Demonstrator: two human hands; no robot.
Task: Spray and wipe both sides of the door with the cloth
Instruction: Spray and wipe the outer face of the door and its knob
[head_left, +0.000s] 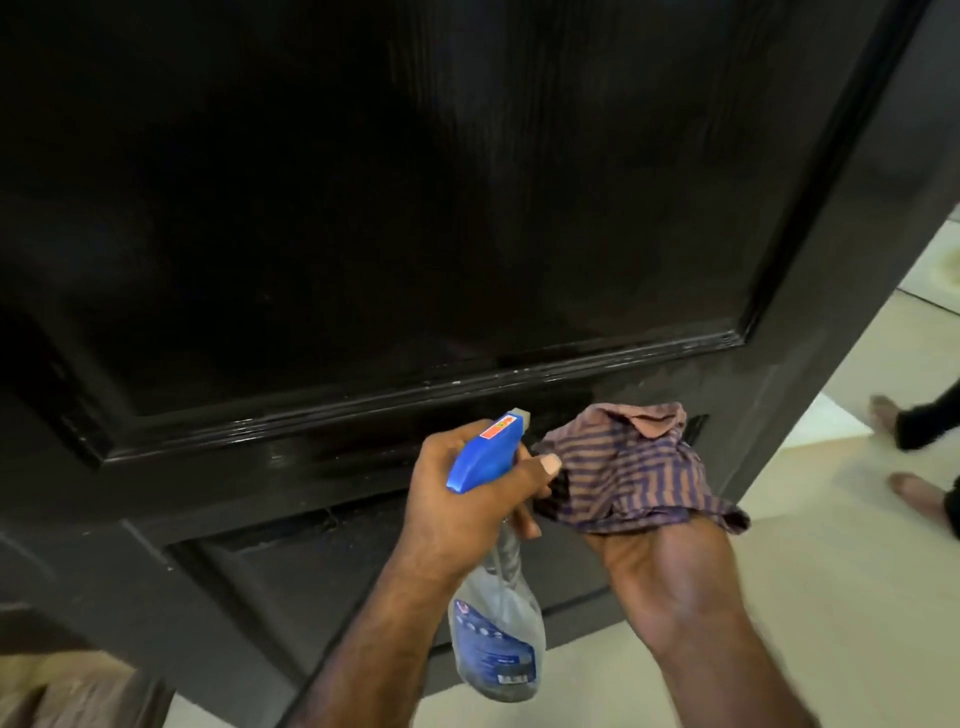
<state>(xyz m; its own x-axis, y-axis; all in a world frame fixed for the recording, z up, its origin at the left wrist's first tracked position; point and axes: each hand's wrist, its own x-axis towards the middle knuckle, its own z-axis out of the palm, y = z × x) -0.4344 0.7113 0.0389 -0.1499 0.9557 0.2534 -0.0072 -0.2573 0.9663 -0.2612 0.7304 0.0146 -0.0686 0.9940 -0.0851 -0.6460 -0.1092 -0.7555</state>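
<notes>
Left hand (457, 499) fingers grip spray bottle (493, 597); right hand (654, 551) fingers, hidden, press cloth (634, 467) against door (363, 208).

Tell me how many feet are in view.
2, both at the right edge on the floor beyond the door: one foot higher up, another foot below it. Others may be hidden.

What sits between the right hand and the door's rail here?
In the head view, the striped cloth lies between the right hand and the door, bunched over the fingers and against the rail. Nothing else shows there.
</notes>
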